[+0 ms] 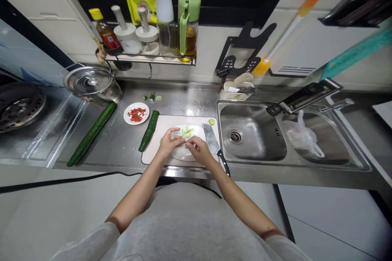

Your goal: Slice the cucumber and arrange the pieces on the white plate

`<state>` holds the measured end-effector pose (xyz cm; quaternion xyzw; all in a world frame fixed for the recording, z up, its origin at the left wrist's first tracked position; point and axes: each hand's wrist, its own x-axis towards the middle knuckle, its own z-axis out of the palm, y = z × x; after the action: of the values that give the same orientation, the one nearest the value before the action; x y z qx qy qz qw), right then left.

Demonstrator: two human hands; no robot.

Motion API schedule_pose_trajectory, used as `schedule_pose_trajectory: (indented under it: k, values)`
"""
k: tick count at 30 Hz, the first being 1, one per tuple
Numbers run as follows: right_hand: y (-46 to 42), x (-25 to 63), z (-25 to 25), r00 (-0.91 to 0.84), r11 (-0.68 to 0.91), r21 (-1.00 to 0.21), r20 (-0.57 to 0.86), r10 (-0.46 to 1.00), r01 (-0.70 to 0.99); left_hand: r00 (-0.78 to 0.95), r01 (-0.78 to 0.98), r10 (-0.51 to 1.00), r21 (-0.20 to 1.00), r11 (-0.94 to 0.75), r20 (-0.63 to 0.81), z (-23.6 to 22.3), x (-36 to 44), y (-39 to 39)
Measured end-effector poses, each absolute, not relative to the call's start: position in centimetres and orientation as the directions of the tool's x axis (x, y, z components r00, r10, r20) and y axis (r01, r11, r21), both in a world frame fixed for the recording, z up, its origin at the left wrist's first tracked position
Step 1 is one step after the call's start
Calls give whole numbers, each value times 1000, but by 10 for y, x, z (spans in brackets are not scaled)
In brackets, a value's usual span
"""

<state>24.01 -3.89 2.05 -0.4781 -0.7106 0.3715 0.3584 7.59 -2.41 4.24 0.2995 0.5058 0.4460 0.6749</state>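
My left hand [170,142] and my right hand [199,149] meet fingertip to fingertip over a white plate [199,130]. Both pinch at what looks like a small cucumber slice, mostly hidden by the fingers. Several pale green cucumber slices [187,131] are grouped on the plate just beyond my fingertips. Under the plate lies a light cutting board [165,122]. A cleaver-like knife [210,138] with a black handle rests on the board's right side, its handle past the edge. One cucumber round [211,122] sits near the board's far right corner. A cut cucumber [149,130] leans along its left edge.
To the left are a whole cucumber [92,134], a small dish [126,117] of red bits and a lidded steel pot [92,83]. Cucumber ends [152,97] lie behind the board. A double sink [254,130] is at right, below a wall shelf [153,58] of bottles.
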Motion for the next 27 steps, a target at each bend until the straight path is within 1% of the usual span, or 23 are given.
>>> schedule_pose_trajectory:
  k: [3,7,14,27]
  values:
    - [-39,241,21,-280,237,-879,125,952,414,86,-270,918,877,396,-388,42,76,-24]
    - [-39,241,24,-301,270,-849,139,943,454,106,-230,923,894,385,-370,43,74,-23]
    - [-38,241,24,-301,281,-847,151,941,452,95,-250,921,886,390,-379,46,76,-21]
    - [-38,238,15,-194,70,-930,-1,981,360,74,-265,934,896,355,-349,33,82,-21]
